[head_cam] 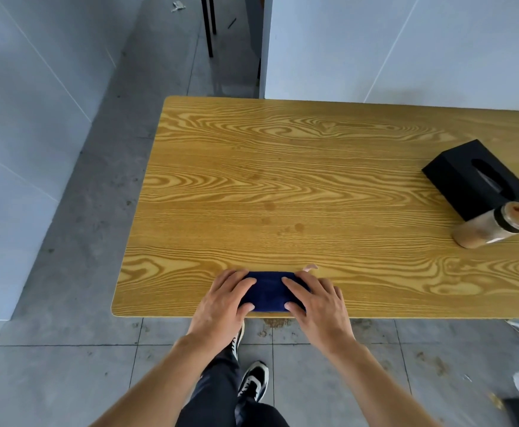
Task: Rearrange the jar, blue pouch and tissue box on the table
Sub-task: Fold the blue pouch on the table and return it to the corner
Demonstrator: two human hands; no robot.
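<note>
- One blue pouch [267,291] is lying flat on the wooden table [283,186], right at the near edge and left of the table's middle.
- Two hands are resting on it: the left hand [221,300] is covering the pouch's left end and the right hand [316,298] its right end, fingers spread over the top and thumbs pressing at the near side.
- Both hands are gripping the pouch between them; whether it is lifting off the table or still sitting on it is hard to say from this angle.
- One black tissue box [480,178] is sitting at the far right of the table, turned at an angle, its slot facing up.
- One jar [494,229] of tan powder is standing just in front of the box, touching or nearly touching its near corner.
- Two dark shoes are showing on the tiled floor [67,365] below the table edge.
</note>
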